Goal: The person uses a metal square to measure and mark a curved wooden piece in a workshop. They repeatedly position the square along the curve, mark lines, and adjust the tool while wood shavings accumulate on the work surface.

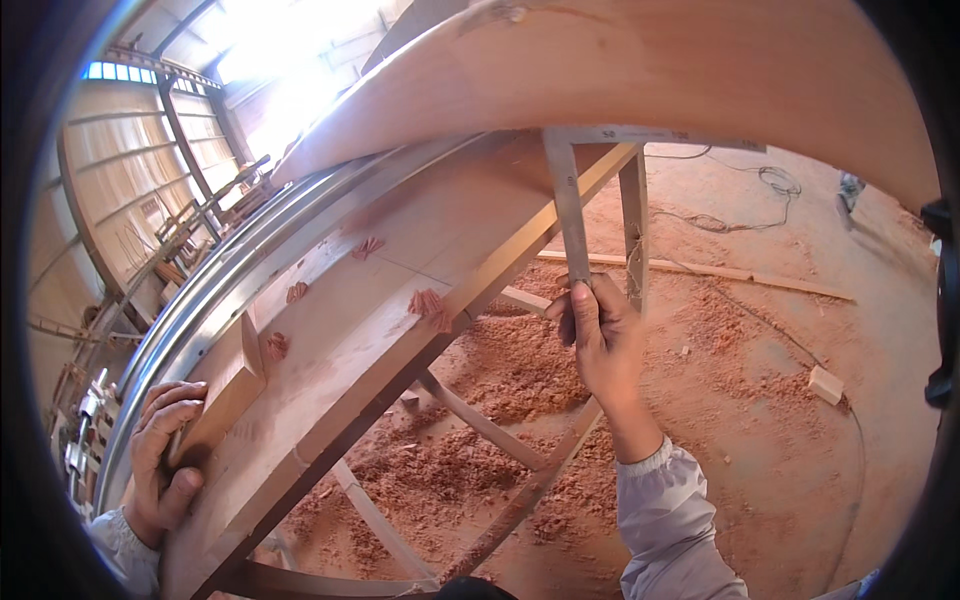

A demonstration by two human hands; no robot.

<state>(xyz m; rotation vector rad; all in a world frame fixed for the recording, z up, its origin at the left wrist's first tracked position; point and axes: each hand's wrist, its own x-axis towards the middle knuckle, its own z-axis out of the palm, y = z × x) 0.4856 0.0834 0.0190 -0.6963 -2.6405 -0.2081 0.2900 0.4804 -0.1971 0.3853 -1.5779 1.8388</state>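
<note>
The right hand (600, 335) has its fingers clamped on the blade of a steel square (572, 215), which hangs from the plank (640, 75) above. The left hand (165, 455) grips a wooden block (228, 385) on the worktop (400, 260); its palm is hidden.

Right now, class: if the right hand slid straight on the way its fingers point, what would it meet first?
The right hand points up along the metal square it grips, so it would probably first reach the large wooden plank above, though depth is unclear.
</note>
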